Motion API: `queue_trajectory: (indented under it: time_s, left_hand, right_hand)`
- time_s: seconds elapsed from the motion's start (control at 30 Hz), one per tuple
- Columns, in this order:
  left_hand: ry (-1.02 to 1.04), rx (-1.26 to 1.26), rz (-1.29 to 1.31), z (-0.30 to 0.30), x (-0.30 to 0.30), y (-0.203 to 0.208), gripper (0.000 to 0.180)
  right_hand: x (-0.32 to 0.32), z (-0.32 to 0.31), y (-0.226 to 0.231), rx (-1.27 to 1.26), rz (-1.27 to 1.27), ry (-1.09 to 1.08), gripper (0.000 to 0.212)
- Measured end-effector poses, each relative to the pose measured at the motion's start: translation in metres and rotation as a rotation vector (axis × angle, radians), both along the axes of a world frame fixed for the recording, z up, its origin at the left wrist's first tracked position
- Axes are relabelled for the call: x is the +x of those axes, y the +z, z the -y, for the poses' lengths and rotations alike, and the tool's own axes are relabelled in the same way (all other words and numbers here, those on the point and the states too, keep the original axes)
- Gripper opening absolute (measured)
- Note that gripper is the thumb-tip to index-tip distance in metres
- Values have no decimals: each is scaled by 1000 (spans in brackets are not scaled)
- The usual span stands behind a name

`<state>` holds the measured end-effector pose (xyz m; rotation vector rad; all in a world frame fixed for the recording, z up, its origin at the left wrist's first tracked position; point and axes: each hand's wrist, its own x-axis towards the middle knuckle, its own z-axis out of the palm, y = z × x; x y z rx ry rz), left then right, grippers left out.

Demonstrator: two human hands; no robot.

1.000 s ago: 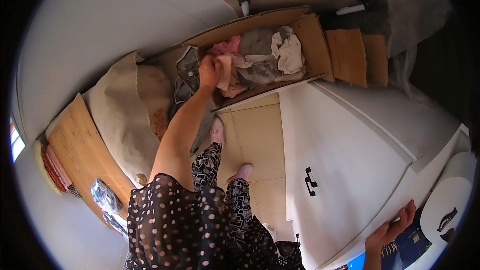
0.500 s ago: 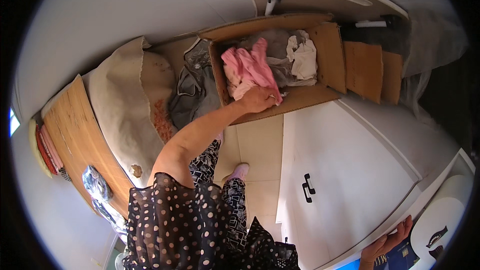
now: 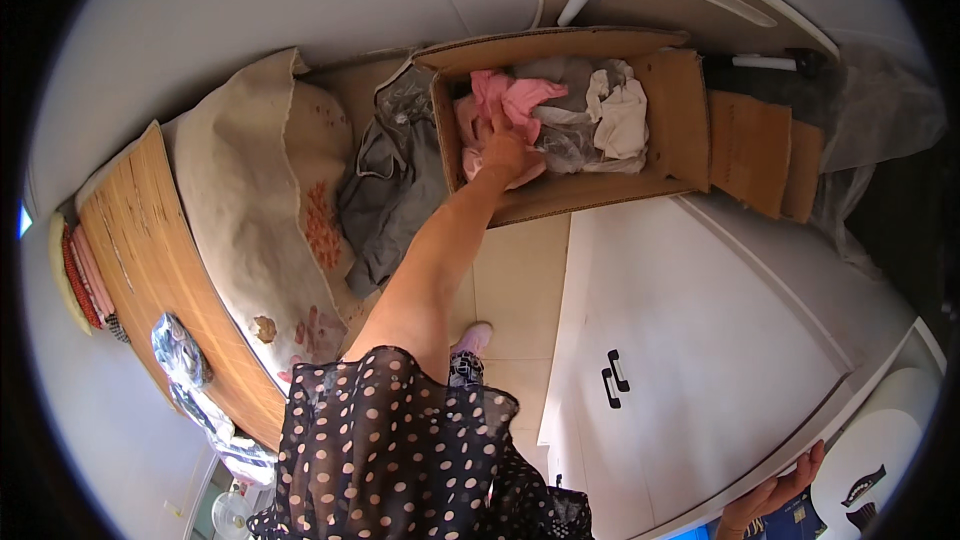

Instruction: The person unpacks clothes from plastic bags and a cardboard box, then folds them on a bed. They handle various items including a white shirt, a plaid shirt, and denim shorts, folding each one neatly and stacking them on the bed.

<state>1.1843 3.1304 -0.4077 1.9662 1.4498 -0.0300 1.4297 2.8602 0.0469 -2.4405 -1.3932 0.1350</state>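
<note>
My left hand (image 3: 507,152) reaches into an open cardboard box (image 3: 590,202). Its fingers are pressed into a bright pink cloth (image 3: 535,96), and the folds partly hide the fingertips. Paler pink fabric (image 3: 522,176) lies under and around the hand. Further right in the box are clear plastic wrapping (image 3: 568,140) and a crumpled white cloth (image 3: 622,122). Off at the lower right, my right hand (image 3: 775,500) rests with its fingers stretched out along the edge of a white cabinet (image 3: 700,340), holding nothing.
Left of the box lie a grey bag-like fabric (image 3: 395,210) and a large beige cover (image 3: 235,180), beside a wooden board (image 3: 165,270). Plastic-wrapped items (image 3: 180,350) sit on the board. At the right are cardboard flaps (image 3: 750,150), plastic sheeting (image 3: 880,110) and a white roll (image 3: 880,440).
My left hand has moved from the box's near edge deeper into it. The pink cloth is bunched further back and lower. My right hand stays at the cabinet edge.
</note>
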Motion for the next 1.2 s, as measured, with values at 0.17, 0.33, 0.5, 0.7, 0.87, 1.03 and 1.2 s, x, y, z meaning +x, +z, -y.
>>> queue_trajectory:
  time_s: [0.17,0.33,0.5,0.7,0.87,1.03,1.2]
  left_hand:
    - [211,-418,543,-3,33,88,16]
    - [159,-677,1041,18,87,119,20]
    - [580,-787,1137,29,118,111,31]
    - [608,-836,1201,28,129,145,49]
    - [603,-951,1234,30,132,155,47]
    - [699,-787,902,-24,74,165,41]
    - [52,-244,15,-21,11,0,55]
  right_hand:
    - [2,6,-3,7,35,-13,38]
    - [27,27,-6,38,0,74,38]
    - [33,32,-9,68,-19,96,41]
    - [39,39,-9,57,20,70,42]
    - [24,29,-8,43,24,-8,42]
    - [15,19,-7,43,15,3,42]
    - [4,5,-1,-10,34,-25,40]
